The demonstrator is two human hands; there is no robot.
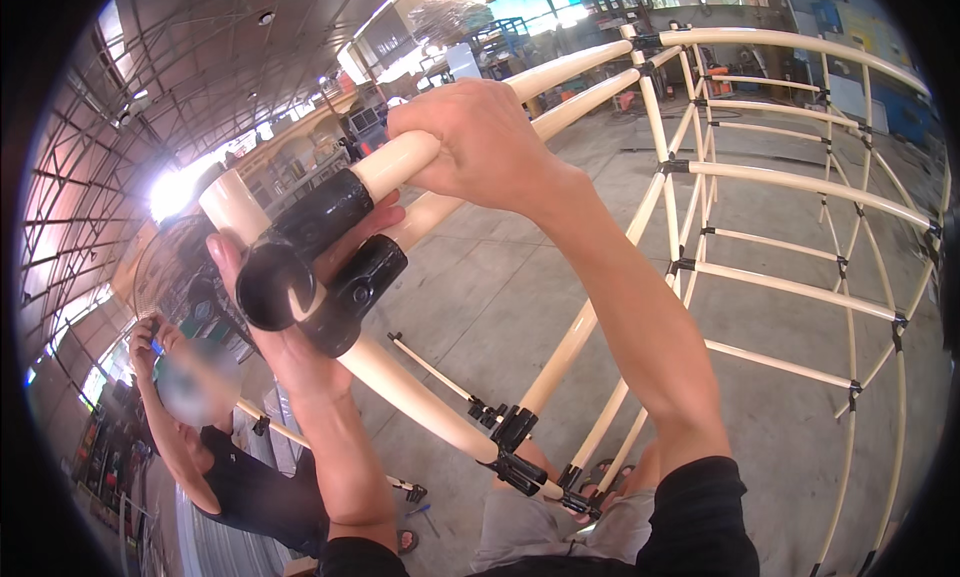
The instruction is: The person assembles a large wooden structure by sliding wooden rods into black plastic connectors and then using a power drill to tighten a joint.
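Note:
My right hand [492, 145] is closed in a fist round a cream-coloured pipe [392, 169] at the top corner of a pipe frame. The pipe's end sits in a black pipe joint [318, 213]. From behind and below, my left hand [303, 365] cups this joint cluster, its palm under the joints and fingertips showing past them. A second black joint [362, 289] sits just beneath the first, partly hiding that hand. One short cream pipe [236, 207] sticks up at the corner, and a long pipe [410, 392] runs down toward me to lower joints [515, 447].
Cream pipe racking [790, 287] with black joints stretches along the right. At the left a co-worker [250, 477] in a dark shirt raises both hands to another joint. A screwdriver [428, 520] lies on the grey floor. Machines and shelving [610, 17] stand at the back.

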